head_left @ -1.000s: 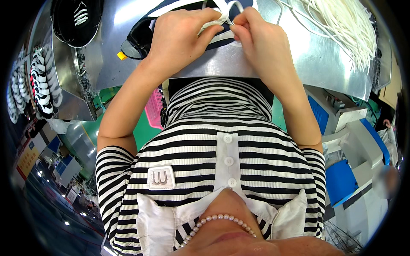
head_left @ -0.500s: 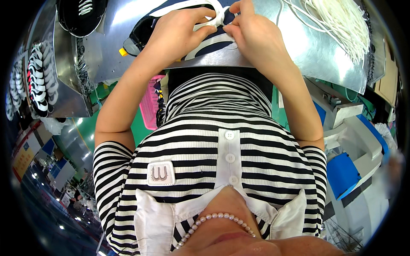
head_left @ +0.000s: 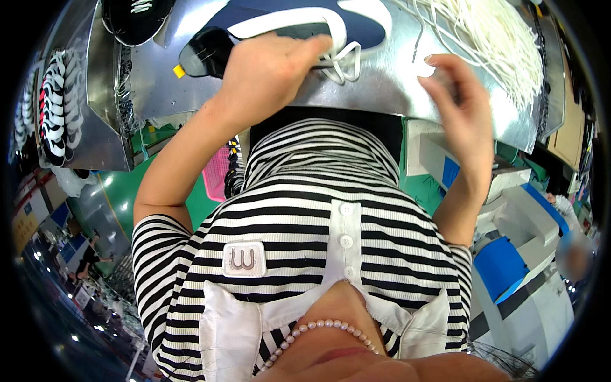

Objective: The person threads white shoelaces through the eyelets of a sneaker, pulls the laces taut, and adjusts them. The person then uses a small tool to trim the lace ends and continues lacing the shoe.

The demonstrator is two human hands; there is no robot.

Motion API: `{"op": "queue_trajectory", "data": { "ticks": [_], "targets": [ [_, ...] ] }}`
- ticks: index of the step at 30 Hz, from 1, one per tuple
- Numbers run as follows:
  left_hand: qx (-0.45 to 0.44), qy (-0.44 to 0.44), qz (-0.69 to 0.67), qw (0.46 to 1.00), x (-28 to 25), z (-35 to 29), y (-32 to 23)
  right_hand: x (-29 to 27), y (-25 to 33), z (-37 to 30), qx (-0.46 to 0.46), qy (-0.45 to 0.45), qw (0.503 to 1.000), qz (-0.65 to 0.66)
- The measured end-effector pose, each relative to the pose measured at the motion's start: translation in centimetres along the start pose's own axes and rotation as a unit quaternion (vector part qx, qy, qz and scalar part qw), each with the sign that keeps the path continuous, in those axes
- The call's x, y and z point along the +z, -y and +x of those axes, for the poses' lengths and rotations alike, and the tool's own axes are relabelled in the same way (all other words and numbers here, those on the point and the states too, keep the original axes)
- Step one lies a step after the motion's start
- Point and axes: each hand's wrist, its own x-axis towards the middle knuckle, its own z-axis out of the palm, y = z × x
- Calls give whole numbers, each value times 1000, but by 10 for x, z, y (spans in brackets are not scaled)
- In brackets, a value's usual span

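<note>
A dark blue shoe upper point(head_left: 254, 14) with white trim and a black heel part lies on the metal table at the top of the view. My left hand point(head_left: 270, 76) is closed over its near side, the fingers curled and their tips partly hidden. From beside those fingertips, loops of white shoelace point(head_left: 347, 67) hang over the table. Well to the right of the shoe is my right hand point(head_left: 461, 102), its thumb and index finger apart and curved. A bright white patch between them looks like glare on the metal, with nothing clearly held.
A thick bundle of white laces point(head_left: 493, 41) lies at the table's right, some strands straying left. A black shoe point(head_left: 137, 19) sits at the upper left. Striped shoe parts point(head_left: 54, 114) hang at the far left. Below the table edge stands a pink basket point(head_left: 216, 175).
My right hand has let go at the laces and swung right, away from the shoe. My left hand stays at the shoe, whose position has shifted, and lace loops now hang free.
</note>
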Motion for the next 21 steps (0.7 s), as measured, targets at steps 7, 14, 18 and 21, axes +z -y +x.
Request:
{"op": "queue_trajectory", "data": {
  "ticks": [7,14,18,21],
  "targets": [
    [-196,134,-305,922,-4,-3,10,47,-14,54,1,-110,966,234],
    [-393,287,-471,735,-15,37,24,77,-12,64,-32,-154,972,177],
    [-357,286,-525,718,4,38,36,77,-8,62,35,-124,967,220],
    [-328,212,-401,829,14,36,40,76,-21,64,65,-116,969,209]
  ]
}}
